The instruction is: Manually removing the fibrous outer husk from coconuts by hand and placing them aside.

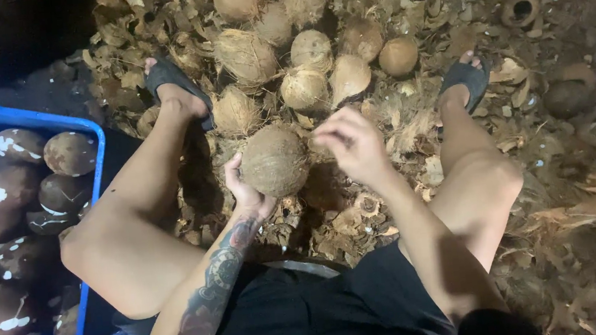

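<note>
Head view: person seated, legs spread, feet in dark sandals on a floor littered w/ dry brown husk scraps. Left hand cups a round, fibrous brown coconut from below-left, grip closed on it, holding it up between the knees above the husk litter. Right hand just beside the nut's right side, fingers pinched together; whether on a strand of fibre, can't tell. Pile of unpeeled fibrous coconuts just beyond, btwn the feet. Blue plastic crate at left holds dark peeled coconuts w/ white patches.

Risks, as judged: nut is round and held by one hand only, so a hard tug on the fibre could roll it out of the palm into the litter. Coarse fibre may cut or splinter bare fingers. Dim light, poor view of the work.
</note>
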